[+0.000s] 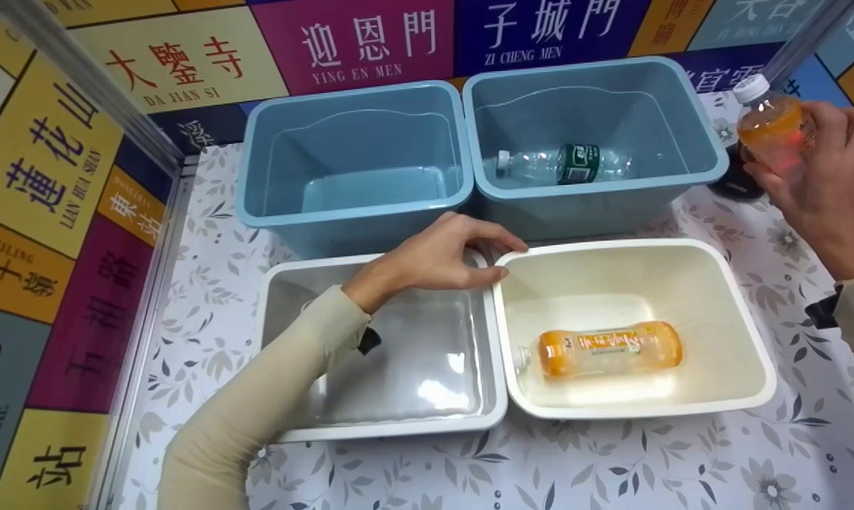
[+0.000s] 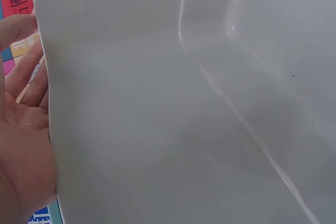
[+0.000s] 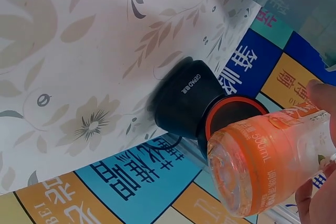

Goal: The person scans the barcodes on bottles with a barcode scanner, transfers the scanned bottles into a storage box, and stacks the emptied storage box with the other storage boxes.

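At the right, my right hand (image 1: 834, 177) grips an orange-labelled plastic drink bottle (image 1: 772, 127), white cap upward in the head view. Its clear base and label face a black device with an orange-red ring (image 3: 233, 111) in the right wrist view, and a red glow falls on the label. My left hand (image 1: 444, 255) reaches over the grey bin (image 1: 391, 361). Its thumb and fingertips rest at the near-left rim of the cream bin (image 1: 724, 319), fingers loosely bent. A similar orange-labelled bottle (image 1: 611, 349) lies on its side in the cream bin.
Two blue bins stand behind: the left one (image 1: 356, 216) and the right one (image 1: 597, 184), which holds a clear bottle with a green label (image 1: 579, 164). All the bins stand close together on a floral-patterned tabletop (image 1: 469, 467). Colourful lettered panels (image 1: 370, 42) rise along the back and left.
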`<state>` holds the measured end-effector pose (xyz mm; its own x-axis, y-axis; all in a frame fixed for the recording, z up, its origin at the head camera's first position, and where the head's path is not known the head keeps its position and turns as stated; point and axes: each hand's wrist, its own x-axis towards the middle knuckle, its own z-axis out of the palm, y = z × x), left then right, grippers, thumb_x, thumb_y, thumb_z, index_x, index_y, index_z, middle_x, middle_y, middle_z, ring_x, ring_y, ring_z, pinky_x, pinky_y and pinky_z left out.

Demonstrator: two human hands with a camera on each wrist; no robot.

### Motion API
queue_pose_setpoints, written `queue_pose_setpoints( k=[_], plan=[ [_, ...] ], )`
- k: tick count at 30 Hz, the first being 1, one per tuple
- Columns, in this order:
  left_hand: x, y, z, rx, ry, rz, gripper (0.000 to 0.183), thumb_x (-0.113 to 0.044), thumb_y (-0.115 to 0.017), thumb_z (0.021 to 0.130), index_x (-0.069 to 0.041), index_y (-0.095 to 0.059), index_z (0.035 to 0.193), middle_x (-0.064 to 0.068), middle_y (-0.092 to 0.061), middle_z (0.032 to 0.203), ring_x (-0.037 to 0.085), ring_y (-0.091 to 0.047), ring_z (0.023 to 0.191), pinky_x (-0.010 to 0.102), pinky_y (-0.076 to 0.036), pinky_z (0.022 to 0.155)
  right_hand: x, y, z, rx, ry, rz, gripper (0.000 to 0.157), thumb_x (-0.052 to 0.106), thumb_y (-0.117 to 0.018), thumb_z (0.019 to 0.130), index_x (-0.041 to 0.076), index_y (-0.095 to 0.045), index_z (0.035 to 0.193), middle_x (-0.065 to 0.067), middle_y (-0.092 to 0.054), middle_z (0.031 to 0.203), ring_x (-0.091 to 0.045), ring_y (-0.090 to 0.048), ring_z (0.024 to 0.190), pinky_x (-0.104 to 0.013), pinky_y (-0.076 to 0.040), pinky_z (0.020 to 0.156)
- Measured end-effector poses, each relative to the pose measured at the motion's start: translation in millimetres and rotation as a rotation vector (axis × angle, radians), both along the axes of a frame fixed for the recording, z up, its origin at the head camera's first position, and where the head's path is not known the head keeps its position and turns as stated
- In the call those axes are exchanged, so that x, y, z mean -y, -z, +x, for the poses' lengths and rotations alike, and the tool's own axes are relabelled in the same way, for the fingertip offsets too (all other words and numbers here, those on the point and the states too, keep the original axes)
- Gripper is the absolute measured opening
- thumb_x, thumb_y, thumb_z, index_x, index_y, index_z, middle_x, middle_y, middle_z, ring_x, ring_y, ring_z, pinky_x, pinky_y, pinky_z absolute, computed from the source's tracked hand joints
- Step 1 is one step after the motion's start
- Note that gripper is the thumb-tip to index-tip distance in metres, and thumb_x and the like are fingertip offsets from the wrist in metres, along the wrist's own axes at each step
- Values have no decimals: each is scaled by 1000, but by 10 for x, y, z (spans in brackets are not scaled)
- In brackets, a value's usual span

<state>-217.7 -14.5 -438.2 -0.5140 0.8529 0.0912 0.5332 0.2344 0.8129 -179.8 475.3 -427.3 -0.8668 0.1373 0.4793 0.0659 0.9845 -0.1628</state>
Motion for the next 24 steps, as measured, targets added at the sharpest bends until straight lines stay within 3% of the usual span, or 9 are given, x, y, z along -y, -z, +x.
queue_pose_setpoints(
  k=[8, 16, 24],
  plan=[
    [0, -13, 4, 2, -4, -16, 40, -25, -72, 97, -20, -76, 136, -9, -79, 126, 0, -70, 99, 21, -61, 92, -193, 195, -115, -28, -60, -39, 78, 19, -79, 100, 17, -34, 164, -29, -41, 142, -48, -40, 136, -61, -38, 121],
    [0, -24, 4, 7, -1, -22, 40, -26, -72, 97, -21, -76, 137, -9, -78, 127, 1, -70, 100, 22, -61, 93, -126, 137, -70, -9, -43, -52, 81, 11, -81, 97, 15, -34, 163, -31, -41, 144, -49, -40, 138, -62, -36, 124],
    [-1, -21, 8, 1, -1, -15, 40, -23, -73, 97, -20, -76, 136, -7, -79, 126, 1, -71, 99, 22, -61, 93, -96, 122, -18, 49, 19, -64, 81, 15, -77, 101, 21, -30, 167, -27, -42, 151, -48, -41, 142, -58, -34, 132]
  ],
)
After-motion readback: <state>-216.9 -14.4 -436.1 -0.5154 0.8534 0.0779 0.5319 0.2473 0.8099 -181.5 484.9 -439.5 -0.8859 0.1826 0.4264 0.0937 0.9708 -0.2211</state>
